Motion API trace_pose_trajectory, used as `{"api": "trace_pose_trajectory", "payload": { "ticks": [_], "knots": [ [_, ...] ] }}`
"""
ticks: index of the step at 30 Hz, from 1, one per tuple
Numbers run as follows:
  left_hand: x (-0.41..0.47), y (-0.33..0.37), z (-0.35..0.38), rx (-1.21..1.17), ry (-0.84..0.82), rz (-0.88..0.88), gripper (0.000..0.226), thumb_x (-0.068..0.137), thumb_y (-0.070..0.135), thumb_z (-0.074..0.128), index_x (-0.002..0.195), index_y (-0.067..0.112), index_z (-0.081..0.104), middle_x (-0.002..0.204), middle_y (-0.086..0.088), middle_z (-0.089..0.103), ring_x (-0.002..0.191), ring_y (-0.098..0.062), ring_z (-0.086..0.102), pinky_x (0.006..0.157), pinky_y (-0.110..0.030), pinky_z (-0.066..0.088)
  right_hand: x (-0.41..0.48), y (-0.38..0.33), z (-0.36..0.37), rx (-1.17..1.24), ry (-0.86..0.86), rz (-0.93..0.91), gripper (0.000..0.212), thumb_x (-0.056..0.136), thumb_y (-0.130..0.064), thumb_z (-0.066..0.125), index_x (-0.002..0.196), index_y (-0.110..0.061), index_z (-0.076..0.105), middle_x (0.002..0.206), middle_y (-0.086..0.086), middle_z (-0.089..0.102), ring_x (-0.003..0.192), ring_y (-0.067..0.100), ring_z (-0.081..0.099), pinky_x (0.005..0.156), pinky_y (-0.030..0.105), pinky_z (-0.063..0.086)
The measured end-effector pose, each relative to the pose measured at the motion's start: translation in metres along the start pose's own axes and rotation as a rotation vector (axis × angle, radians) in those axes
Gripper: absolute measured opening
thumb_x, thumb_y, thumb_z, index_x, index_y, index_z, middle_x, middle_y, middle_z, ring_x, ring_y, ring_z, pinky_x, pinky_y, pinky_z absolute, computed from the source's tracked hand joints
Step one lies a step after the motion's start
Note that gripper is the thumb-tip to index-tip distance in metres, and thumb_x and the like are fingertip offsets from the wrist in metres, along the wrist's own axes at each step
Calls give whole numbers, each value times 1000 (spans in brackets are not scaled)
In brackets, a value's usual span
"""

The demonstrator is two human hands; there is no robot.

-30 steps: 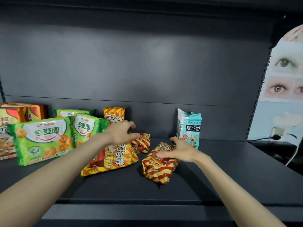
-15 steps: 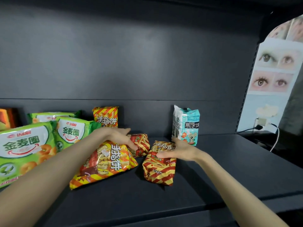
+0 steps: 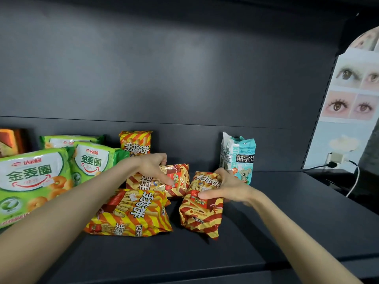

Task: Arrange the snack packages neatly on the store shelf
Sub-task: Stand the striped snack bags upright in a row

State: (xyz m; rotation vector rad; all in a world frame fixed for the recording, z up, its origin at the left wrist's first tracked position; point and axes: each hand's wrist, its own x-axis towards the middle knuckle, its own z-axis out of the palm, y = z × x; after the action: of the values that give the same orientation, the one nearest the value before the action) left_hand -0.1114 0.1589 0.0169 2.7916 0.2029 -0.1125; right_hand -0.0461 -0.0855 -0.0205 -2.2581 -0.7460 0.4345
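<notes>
Lying flat nearest the edge of the shelf (image 3: 266,232) is the front pack (image 3: 131,214), red-and-yellow striped, skewed and untouched. Just beside it to the right, the right pack (image 3: 202,216) lies on its back with its top end toward the wall. The right hand (image 3: 231,189) grips it there, thumb laid across its face and fingers curled round the far side. Behind the front pack and touching it, the middle pack (image 3: 178,181) lies askew. The left hand (image 3: 151,167) is curled over it, fingertips pinching the wrapper.

These look like light, air-puffed foil pillows holding brittle biscuit sticks. The film is probably slick and crinkly and would dent under a squeeze, so a broad hold across the body or at the sealed ends seems safer than a hard pinch. Stood on end they may topple unless leaned on a neighbour.

At the back wall, the rear pack (image 3: 135,143) stands upright, with the green bags (image 3: 30,181) to its left and the blue pack (image 3: 240,160) upright behind the right hand.
</notes>
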Motion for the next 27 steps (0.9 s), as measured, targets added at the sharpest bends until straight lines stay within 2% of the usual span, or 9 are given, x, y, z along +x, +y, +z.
{"api": "trace_pose_trajectory", "payload": {
  "ticks": [3, 5, 8, 11, 13, 16, 20, 23, 27],
  "knots": [
    [-4, 1, 4, -35, 66, 20, 51, 71, 44, 77, 95, 20, 39, 83, 9, 45, 73, -6, 42, 59, -22, 36, -1, -2, -3, 130, 10, -53, 94, 38, -49, 91, 115, -29, 41, 126, 5, 40, 109, 24, 57, 72, 43, 60],
    [-6, -1, 6, -127, 163, 35, 54, 70, 42, 79, 101, 18, 41, 88, 7, 48, 76, -7, 45, 60, -22, 38, -5, -7, -7, 53, 134, -135, 84, 49, -38, 91, 116, -30, 41, 122, 1, 34, 111, 21, 51, 80, 39, 58],
    [-10, -2, 6, -341, 319, 42, 75, 70, 36, 80, 128, 16, 38, 118, -8, 53, 104, -19, 53, 82, -27, 45, -5, -15, -14, -30, 328, -275, 87, 51, -32, 91, 120, -34, 38, 123, 0, 29, 111, 16, 43, 99, 33, 45],
    [-11, 0, 2, -380, 419, 58, 91, 72, 33, 79, 144, 17, 27, 138, -13, 46, 125, -26, 47, 93, -32, 42, -2, -20, -16, -26, 362, -336, 85, 56, -28, 89, 121, -35, 35, 124, 2, 39, 112, 18, 48, 93, 34, 49],
    [-11, 0, -1, -382, 482, 70, 90, 73, 37, 77, 145, 18, 27, 141, -7, 45, 127, -24, 46, 95, -32, 42, 0, -20, -15, 4, 377, -358, 84, 61, -24, 88, 123, -41, 33, 127, 3, 40, 115, 18, 48, 90, 33, 50],
    [-14, 4, -6, -528, 516, 79, 79, 72, 36, 77, 136, 18, 35, 131, -4, 54, 117, -23, 56, 93, -33, 49, 2, -20, -12, 10, 412, -358, 107, 63, -22, 86, 142, -42, 17, 142, 0, 29, 123, 11, 38, 98, 33, 42],
    [-14, 5, -7, -626, 476, 50, 83, 66, 45, 78, 131, 15, 36, 128, -5, 57, 112, -22, 59, 93, -41, 52, 5, -20, -8, 60, 444, -357, 134, 59, -25, 89, 147, -37, -11, 156, -8, 12, 140, 13, 23, 112, 42, 33],
    [-15, 8, -1, -691, 414, 40, 88, 68, 55, 70, 138, 18, 31, 133, -2, 52, 113, -18, 56, 96, -39, 48, 7, -18, -6, 79, 441, -332, 140, 56, -27, 90, 145, -37, -17, 156, -8, 11, 140, 15, 25, 110, 46, 36],
    [-18, -1, 13, -644, 102, 10, 99, 77, 37, 73, 149, 30, 5, 145, 1, 39, 129, -20, 43, 103, -38, 36, 6, -11, -1, 103, 434, -303, 140, 57, -25, 90, 146, -35, -19, 155, -5, 16, 139, 16, 29, 108, 45, 39]
  ]
}}
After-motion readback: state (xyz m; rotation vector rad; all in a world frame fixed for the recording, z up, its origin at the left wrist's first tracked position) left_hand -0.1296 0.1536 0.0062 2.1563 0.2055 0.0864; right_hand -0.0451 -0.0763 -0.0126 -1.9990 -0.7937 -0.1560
